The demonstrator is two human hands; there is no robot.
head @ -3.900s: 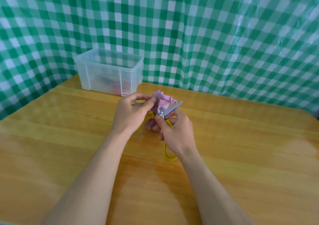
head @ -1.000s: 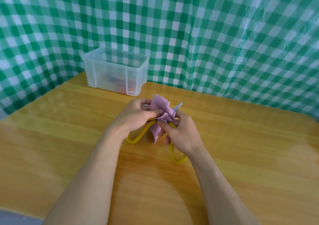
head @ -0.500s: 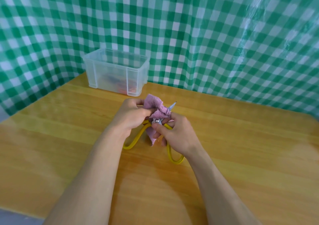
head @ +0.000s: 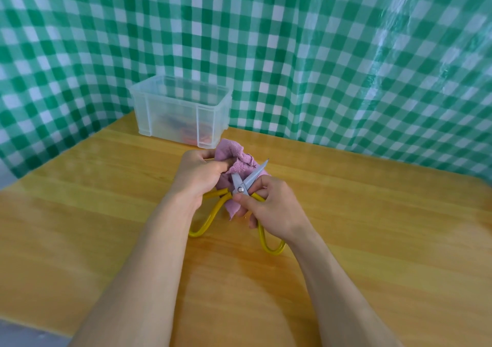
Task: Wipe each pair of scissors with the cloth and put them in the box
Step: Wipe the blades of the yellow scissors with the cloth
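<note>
Yellow-handled scissors (head: 241,186) are held spread apart above the table's middle, steel blades pointing away from me. My right hand (head: 274,208) pinches them at the pivot, one yellow loop hanging below it. My left hand (head: 198,176) grips a bunched pink cloth (head: 239,164) against the left blade, whose tip is hidden in the cloth. The right blade tip sticks out bare. A clear plastic box (head: 181,110) stands at the back left, with blurred red and dark items inside.
The wooden table (head: 372,226) runs to a front edge at the lower left. A green-and-white checked sheet (head: 292,53) hangs close behind the box and along the left and back sides.
The cloth has slid off the pivot toward the left blade, baring both blade bases. The scissors are spread wider than a second ago. Both hands stay in the same spot.
</note>
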